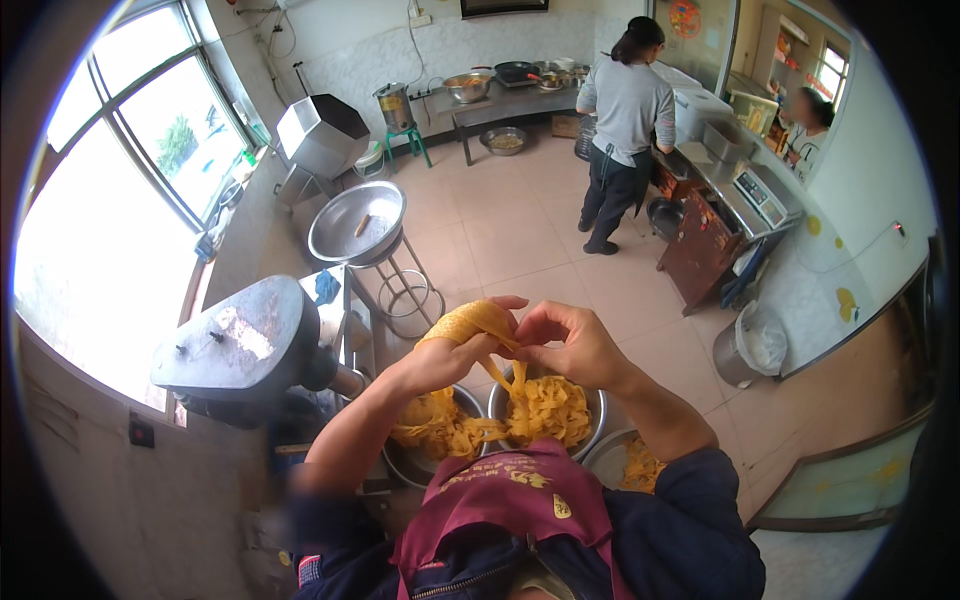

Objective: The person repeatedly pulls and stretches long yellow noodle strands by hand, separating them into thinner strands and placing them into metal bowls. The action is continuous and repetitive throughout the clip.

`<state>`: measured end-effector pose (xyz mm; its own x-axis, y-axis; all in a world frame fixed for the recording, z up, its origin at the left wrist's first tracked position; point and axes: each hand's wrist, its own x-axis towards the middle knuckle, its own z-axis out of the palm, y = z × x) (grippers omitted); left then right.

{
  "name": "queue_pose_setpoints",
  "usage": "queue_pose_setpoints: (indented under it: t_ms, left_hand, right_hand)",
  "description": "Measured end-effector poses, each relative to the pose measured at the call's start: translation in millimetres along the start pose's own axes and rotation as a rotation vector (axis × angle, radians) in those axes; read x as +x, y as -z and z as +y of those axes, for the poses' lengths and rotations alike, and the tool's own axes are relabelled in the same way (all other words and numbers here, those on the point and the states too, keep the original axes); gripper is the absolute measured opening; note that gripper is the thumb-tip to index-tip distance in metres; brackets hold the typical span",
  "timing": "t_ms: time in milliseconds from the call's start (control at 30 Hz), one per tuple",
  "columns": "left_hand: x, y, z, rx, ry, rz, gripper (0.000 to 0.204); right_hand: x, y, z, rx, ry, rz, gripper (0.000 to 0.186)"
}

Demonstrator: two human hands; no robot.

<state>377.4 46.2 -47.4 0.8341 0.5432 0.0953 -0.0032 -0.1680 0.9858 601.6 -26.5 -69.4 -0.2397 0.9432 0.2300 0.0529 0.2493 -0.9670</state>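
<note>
A broad yellow food strip (468, 322), soft and sheet-like, is wrapped around the fingers of my left hand (440, 365). My right hand (575, 347) pinches part of the strip beside it, thumb against fingers. From between the hands, the strip hangs down to a heap of similar yellow strips (550, 412) in a metal bowl (602, 415). More strips (440, 424) fill another metal bowl (403, 472) on the left, and some trail across between the two bowls. A third bowl (603, 455), partly hidden by my right arm, holds a few pieces. The exact food cannot be told.
A grey machine (235, 345) stands close on my left, with a wide steel basin (335, 235) on a stand beyond. Another person (630, 105) works at the right-hand counter near a scale (765, 195). A lined bin (750, 345) stands at the right wall.
</note>
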Motion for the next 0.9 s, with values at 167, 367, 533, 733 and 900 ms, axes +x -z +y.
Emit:
queue_pose_setpoints:
  t_ms: [167, 367, 533, 733, 900]
  left_hand:
    - [-2, -2, -3, 0.001, 0.025, 0.1, 0.032]
    - [4, -10, -14, -0.268, 0.088, 0.218, 0.04]
    - [7, -16, -27, 0.273, -0.082, 0.309, 0.035]
    - [7, -16, -30, 0.779, -0.243, 0.284, 0.028]
    - [13, -15, -36, 1.024, -0.248, 0.364, 0.047]
  right_hand:
    - [2, -6, -1, -0.06, 0.012, 0.011, 0.02]
    - [6, -5, 5, -0.089, 0.029, 0.054, 0.025]
    - [10, -19, 13, -0.456, 0.193, 0.171, 0.036]
    - [18, -19, 28, -0.478, 0.312, 0.192, 0.039]
    - [25, -12, 34, -0.337, 0.208, 0.142, 0.032]
